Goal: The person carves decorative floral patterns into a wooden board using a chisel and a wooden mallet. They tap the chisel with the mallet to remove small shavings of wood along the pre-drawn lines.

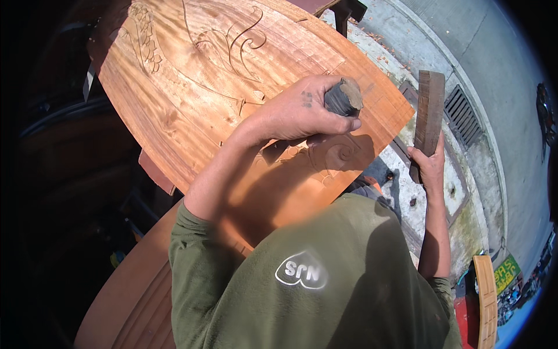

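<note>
A reddish-brown wooden panel (174, 116) lies in front of me, carved with scrolls and leaf shapes. My left hand (296, 110) is closed around a carving chisel (342, 100) over the panel's near right part. Its handle is wrapped in dark tape and has a worn wooden end; the blade is hidden below the hand. Off the panel's right edge, my right hand (431, 166) grips a wooden mallet (429, 110), a plain dark bar held upright. The mallet is apart from the chisel. Shadow covers the carved scroll (343, 152) beside my left hand.
Another wooden panel (131, 296) with grooves lies at the lower left. A dark support (347, 11) shows beyond the far edge. To the right are concrete pavement, a drain grate (463, 115) and a curb. A pale wooden piece (486, 302) stands at the lower right near a green-and-yellow sign (507, 273).
</note>
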`<move>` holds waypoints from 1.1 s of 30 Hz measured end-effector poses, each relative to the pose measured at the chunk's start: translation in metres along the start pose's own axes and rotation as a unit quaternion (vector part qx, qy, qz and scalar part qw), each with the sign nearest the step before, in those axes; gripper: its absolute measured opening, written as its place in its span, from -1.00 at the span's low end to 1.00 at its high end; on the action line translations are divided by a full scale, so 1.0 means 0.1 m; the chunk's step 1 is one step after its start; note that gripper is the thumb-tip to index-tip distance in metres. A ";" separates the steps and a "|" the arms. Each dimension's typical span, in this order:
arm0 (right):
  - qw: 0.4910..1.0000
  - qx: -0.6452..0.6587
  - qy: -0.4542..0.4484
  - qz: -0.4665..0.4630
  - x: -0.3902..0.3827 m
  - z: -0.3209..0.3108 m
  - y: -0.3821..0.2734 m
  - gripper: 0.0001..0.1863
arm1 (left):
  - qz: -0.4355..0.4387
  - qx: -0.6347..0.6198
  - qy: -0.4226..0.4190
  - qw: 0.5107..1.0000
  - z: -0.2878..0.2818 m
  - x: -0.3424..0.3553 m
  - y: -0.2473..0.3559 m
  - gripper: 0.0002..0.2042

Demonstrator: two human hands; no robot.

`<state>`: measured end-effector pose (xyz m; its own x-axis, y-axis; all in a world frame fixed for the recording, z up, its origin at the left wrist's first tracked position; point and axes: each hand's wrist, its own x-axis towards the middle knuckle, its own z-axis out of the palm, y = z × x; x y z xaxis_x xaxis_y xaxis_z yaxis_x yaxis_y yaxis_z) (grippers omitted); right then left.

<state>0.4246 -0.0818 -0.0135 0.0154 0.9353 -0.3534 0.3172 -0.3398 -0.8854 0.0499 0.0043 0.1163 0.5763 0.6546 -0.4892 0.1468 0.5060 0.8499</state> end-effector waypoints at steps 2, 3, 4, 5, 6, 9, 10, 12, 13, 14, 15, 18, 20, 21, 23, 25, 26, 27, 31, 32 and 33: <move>0.997 0.027 0.061 0.042 -0.16 -0.04 0.04 -0.05 | 0.002 0.125 0.088 0.988 0.00 -0.19 -0.12 -0.77; 0.997 0.032 0.059 0.041 -0.26 -0.06 0.10 -0.05 | 0.006 0.245 0.170 0.955 0.02 -0.27 -0.24 -0.74; 0.996 0.040 0.069 0.048 -0.34 -0.12 0.20 -0.05 | 0.029 0.370 0.185 0.910 0.05 -0.35 -0.45 -0.67; 0.994 0.050 0.080 0.056 -0.41 -0.16 0.31 -0.05 | 0.052 0.490 0.197 0.848 0.11 -0.44 -0.66 -0.60; 0.994 0.046 0.090 0.047 -0.46 -0.19 0.40 -0.05 | 0.028 0.532 0.179 0.827 0.22 -0.53 -0.76 -0.48; 0.991 0.075 0.078 0.085 -0.61 -0.20 0.46 -0.04 | 0.001 0.585 0.169 0.793 0.51 -0.70 -1.22 -0.51; 0.991 0.075 0.086 0.065 -0.65 -0.24 0.65 -0.03 | 0.003 0.588 0.169 0.791 0.57 -0.72 -1.33 -0.51; 0.989 0.103 0.085 0.063 -0.71 -0.26 0.84 -0.03 | 0.037 0.606 0.225 0.762 0.64 -0.72 -1.45 -0.58; 0.987 0.127 0.080 0.063 -0.72 -0.25 0.83 -0.03 | 0.038 0.610 0.227 0.758 0.64 -0.71 -1.44 -0.58; 0.988 0.128 0.082 0.037 -0.74 -0.24 0.83 -0.03 | 0.033 0.620 0.221 0.752 0.62 -0.69 -1.42 -0.63; 0.987 0.132 0.082 0.033 -0.78 -0.23 0.81 -0.03 | 0.027 0.629 0.214 0.747 0.60 -0.67 -1.41 -0.68; 0.990 0.108 0.089 0.026 -0.90 -0.26 0.76 -0.02 | 0.080 0.637 0.223 0.733 0.47 -0.69 -1.57 -0.68; 0.988 0.110 0.101 0.043 -1.00 -0.34 0.84 -0.02 | 0.093 0.632 0.267 0.722 0.34 -0.72 -1.52 -0.67; 0.986 0.107 0.112 0.064 -1.06 -0.36 0.86 -0.02 | 0.103 0.620 0.308 0.714 0.23 -0.75 -1.48 -0.67; 0.984 0.114 0.123 0.065 -1.17 -0.41 0.91 -0.03 | 0.100 0.569 0.432 0.693 -0.11 -0.84 -1.28 -0.72; 0.980 0.130 0.135 0.063 -1.21 -0.44 0.92 -0.05 | 0.085 0.484 0.476 0.729 -0.35 -1.03 -1.18 -0.78; 0.980 0.132 0.137 0.063 -1.23 -0.45 0.95 -0.05 | 0.057 0.466 0.463 0.752 -0.21 -1.03 -1.01 -0.86; 0.980 0.132 0.133 0.064 -1.24 -0.46 1.00 -0.06 | 0.052 0.437 0.431 0.788 -0.05 -0.99 -0.92 -0.81; 0.979 0.127 0.138 0.075 -1.21 -0.39 1.11 -0.07 | -0.082 0.488 0.399 0.772 0.58 -0.61 -1.04 -0.58; 0.980 0.143 0.111 0.085 -1.18 -0.38 1.05 -0.06 | -0.083 0.485 0.401 0.773 0.61 -0.57 -1.13 -0.58; 0.980 0.140 0.109 0.084 -1.15 -0.33 1.00 -0.06 | -0.101 0.475 0.397 0.779 0.61 -0.54 -1.21 -0.51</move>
<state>0.4861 -0.2199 -0.0514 0.2576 0.8517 -0.4563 0.0199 -0.4768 -0.8788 0.0500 -0.1260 0.0521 -0.1592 0.9470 -0.2789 0.9156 0.2472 0.3170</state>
